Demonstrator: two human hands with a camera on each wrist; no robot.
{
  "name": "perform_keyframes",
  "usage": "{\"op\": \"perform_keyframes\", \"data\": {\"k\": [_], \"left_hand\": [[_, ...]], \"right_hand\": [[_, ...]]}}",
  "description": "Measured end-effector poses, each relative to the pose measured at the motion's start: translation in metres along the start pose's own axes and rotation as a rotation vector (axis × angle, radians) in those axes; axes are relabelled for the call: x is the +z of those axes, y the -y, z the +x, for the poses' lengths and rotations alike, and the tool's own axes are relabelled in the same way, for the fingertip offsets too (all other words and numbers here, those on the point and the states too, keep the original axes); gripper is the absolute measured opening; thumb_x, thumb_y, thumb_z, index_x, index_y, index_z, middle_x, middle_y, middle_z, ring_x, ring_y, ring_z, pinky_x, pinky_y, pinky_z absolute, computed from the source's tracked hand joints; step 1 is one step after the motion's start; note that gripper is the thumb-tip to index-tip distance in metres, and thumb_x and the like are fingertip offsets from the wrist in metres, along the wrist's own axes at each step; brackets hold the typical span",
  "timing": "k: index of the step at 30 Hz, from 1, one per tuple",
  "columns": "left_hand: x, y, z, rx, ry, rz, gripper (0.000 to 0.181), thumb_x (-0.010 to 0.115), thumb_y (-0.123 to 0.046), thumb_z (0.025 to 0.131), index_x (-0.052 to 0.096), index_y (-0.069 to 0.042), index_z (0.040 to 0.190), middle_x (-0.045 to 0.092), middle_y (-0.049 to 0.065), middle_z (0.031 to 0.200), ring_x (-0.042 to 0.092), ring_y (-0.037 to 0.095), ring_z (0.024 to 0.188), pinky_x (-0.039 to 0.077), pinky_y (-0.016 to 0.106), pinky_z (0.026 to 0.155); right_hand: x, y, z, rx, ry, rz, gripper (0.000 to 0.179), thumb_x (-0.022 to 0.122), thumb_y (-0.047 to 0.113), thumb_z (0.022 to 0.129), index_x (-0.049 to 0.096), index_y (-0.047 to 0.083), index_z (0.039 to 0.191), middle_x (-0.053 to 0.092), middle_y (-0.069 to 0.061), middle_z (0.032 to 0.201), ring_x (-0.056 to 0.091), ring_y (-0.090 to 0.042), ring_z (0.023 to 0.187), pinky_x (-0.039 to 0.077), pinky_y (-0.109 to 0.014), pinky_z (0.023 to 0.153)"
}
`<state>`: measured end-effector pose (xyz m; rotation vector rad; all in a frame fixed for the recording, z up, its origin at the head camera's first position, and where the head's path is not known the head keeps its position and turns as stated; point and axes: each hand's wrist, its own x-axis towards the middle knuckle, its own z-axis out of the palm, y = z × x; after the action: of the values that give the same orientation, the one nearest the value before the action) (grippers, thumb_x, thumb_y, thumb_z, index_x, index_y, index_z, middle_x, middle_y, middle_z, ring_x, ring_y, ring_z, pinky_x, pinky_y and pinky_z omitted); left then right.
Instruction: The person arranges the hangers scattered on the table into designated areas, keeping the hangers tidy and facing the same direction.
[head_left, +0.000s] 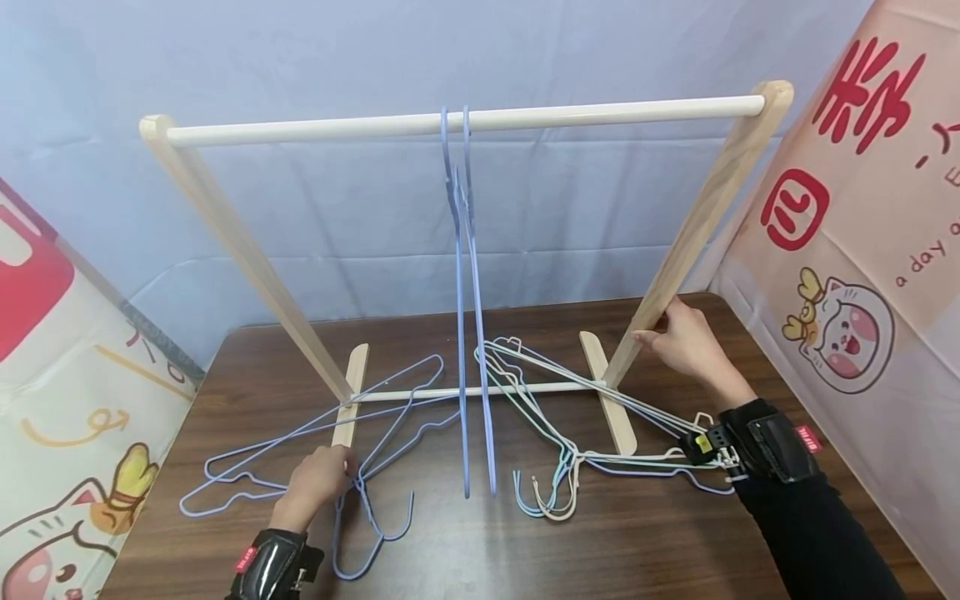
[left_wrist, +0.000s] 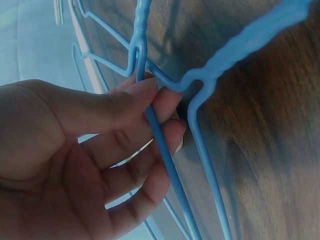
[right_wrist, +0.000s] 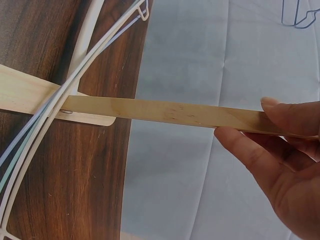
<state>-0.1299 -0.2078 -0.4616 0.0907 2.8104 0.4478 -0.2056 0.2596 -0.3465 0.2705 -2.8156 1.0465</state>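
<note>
My left hand (head_left: 318, 483) pinches a blue wire hanger (left_wrist: 170, 172) between thumb and fingers, just below its twisted neck. Right beside it lies another blue hanger (left_wrist: 200, 137), outside the pinch. My right hand (head_left: 686, 342) grips the right upright (head_left: 693, 225) of a wooden hanging rack, low on the post. In the right wrist view, thumb and fingers stand on opposite edges of that upright (right_wrist: 175, 112). From the middle of the white top rail (head_left: 600, 115) hang two blue hangers (head_left: 461, 333), close together and seen nearly edge-on.
Several white, green and blue hangers (head_left: 573, 492) lie overlapped on the right, across the rack's right foot (head_left: 618, 421). Left-side blue hangers overlap the left foot (head_left: 360, 367). A lower white bar (head_left: 420, 394) joins the feet on the brown table (head_left: 465, 567). Cloth (head_left: 360, 217) hangs behind.
</note>
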Motion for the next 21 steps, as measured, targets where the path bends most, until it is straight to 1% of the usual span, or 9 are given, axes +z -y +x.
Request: {"op": "perform_keyframes", "data": {"k": [5,13,17,21], "left_hand": [[-0.0014,-0.0007,0.0002,-0.005,0.004,0.004,0.012,0.062,0.001,0.071,0.061,-0.011,0.073,0.055,0.007,0.069,0.049,0.021,0.055,0.039,0.034,0.047],[-0.0017,-0.0005,-0.0005,-0.017,-0.004,-0.005,0.015,0.063,0.0,0.07,0.059,-0.015,0.07,0.057,0.007,0.07,0.05,0.021,0.055,0.039,0.035,0.048],[-0.0021,-0.0005,-0.0014,-0.014,-0.004,-0.006,0.015,0.063,0.0,0.071,0.059,-0.015,0.07,0.056,0.006,0.068,0.05,0.021,0.055,0.039,0.034,0.048],[-0.0021,-0.0008,-0.0021,-0.004,-0.008,-0.01,0.016,0.062,0.0,0.071,0.058,-0.015,0.07,0.056,0.005,0.068,0.05,0.021,0.055,0.039,0.035,0.048]], "right_hand": [[-0.0003,0.0002,-0.0001,0.004,0.005,0.002,0.031,0.065,0.0,0.08,0.046,-0.012,0.101,0.06,-0.027,0.082,0.063,-0.033,0.067,0.047,-0.027,0.052],[-0.001,0.0,-0.001,-0.006,-0.007,-0.01,0.03,0.066,0.0,0.079,0.046,-0.011,0.099,0.06,-0.026,0.081,0.063,-0.03,0.065,0.047,-0.027,0.052],[-0.0014,0.0001,-0.0014,-0.01,-0.014,-0.014,0.03,0.066,0.0,0.079,0.047,-0.011,0.099,0.06,-0.025,0.081,0.063,-0.029,0.065,0.046,-0.027,0.052],[-0.0019,0.0005,-0.0014,-0.001,-0.003,0.003,0.031,0.066,0.001,0.08,0.046,-0.011,0.101,0.06,-0.026,0.082,0.063,-0.03,0.066,0.047,-0.026,0.052]]}}
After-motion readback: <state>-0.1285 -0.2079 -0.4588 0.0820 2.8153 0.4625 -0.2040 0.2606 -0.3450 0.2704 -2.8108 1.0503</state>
